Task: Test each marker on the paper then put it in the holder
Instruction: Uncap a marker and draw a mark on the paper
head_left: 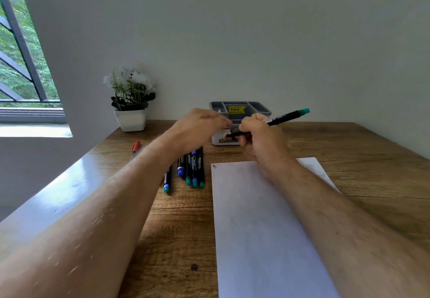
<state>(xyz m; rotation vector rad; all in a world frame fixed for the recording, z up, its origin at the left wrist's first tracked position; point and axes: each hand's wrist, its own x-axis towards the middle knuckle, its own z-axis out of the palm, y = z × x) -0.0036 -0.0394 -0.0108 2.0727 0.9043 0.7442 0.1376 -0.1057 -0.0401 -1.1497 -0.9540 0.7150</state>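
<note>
Gripping slim black marker, right hand

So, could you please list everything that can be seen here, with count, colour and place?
marker in hand: one, black with green end, held above the table before the holder
markers on table: about five, black with blue or green ends, lying together left of the paper
red pen: one, far left on the table
paper: one white sheet, small mark in its far left corner
holder: one, grey, yellow sticker, against the wall
plant: one, white flowers, white pot, back left
table: one, brown wood
window: one, dark bars, left
left hand: at the marker's near end; grip unclear
right hand: grips the marker
</note>
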